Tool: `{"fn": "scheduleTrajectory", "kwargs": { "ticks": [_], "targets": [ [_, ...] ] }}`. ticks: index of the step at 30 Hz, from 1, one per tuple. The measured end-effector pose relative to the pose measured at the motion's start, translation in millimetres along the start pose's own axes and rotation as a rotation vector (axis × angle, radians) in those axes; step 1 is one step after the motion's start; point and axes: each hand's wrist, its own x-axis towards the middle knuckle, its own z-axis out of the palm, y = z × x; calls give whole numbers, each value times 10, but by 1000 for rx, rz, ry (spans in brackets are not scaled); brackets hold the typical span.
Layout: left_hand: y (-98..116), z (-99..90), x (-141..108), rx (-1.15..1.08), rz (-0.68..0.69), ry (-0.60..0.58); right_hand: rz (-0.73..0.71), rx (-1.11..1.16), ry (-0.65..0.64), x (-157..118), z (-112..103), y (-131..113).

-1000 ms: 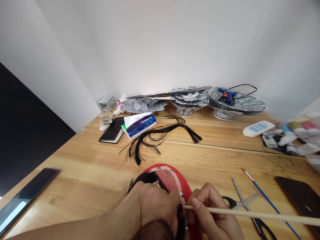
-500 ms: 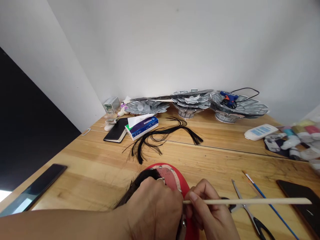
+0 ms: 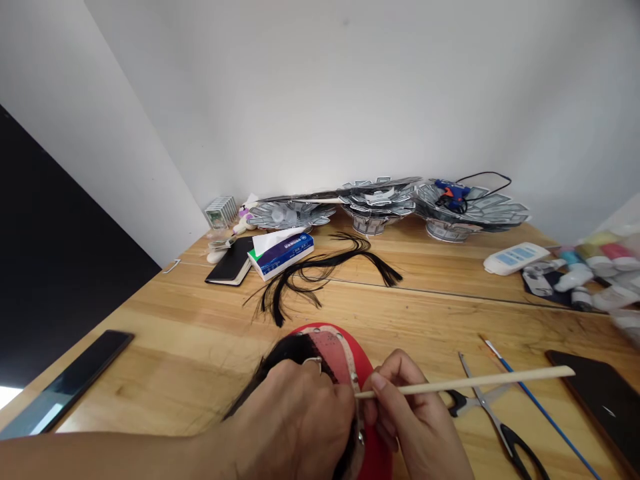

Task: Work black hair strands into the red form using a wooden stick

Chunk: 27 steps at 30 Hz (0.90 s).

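Note:
My left hand (image 3: 295, 420) presses down on black hair laid over a red rounded piece (image 3: 363, 357) near the table's front edge. A ring shows on one finger. My right hand (image 3: 410, 420) pinches a thin wooden stick (image 3: 465, 381), whose near tip meets the pale studded strip on the red piece and whose far end points right. A loose bundle of black hair (image 3: 320, 270) lies on the wooden table (image 3: 175, 333) behind the red piece.
Scissors (image 3: 493, 417) and a blue-handled paintbrush (image 3: 540, 407) lie right of my hands, beside a dark phone (image 3: 600, 400). A black notebook (image 3: 230, 261), a tissue pack (image 3: 283, 253), silver card-like ornaments (image 3: 385, 200), a glue gun (image 3: 450, 192) and paint tubes (image 3: 590, 267) sit further back. A dark slab (image 3: 65, 387) lies left.
The stick's far end has swung up and away from me, and its near tip stays at the red piece. My left hand keeps pressing the hair. The camera shifted slightly.

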Motion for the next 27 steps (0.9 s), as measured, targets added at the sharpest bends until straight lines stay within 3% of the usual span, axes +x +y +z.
{"fn": "scheduleTrajectory", "kwargs": {
  "ticks": [9,14,20,23,27],
  "targets": [
    [-140,-77,-96,15,110,-30,30,-28,-26,23,-31,14],
    [-297,106,-118,-40,247,-77,12,-79,-33,18,-63,41],
    [-469,283,-194,-198,413,156,12,-133,-27,42,-72,33],
    [-496,256,-163,-309,444,118,39,-116,-20,47,-60,21],
    [-496,301,-127,-523,378,110,92,-85,-22,34,-70,24]
  ]
}}
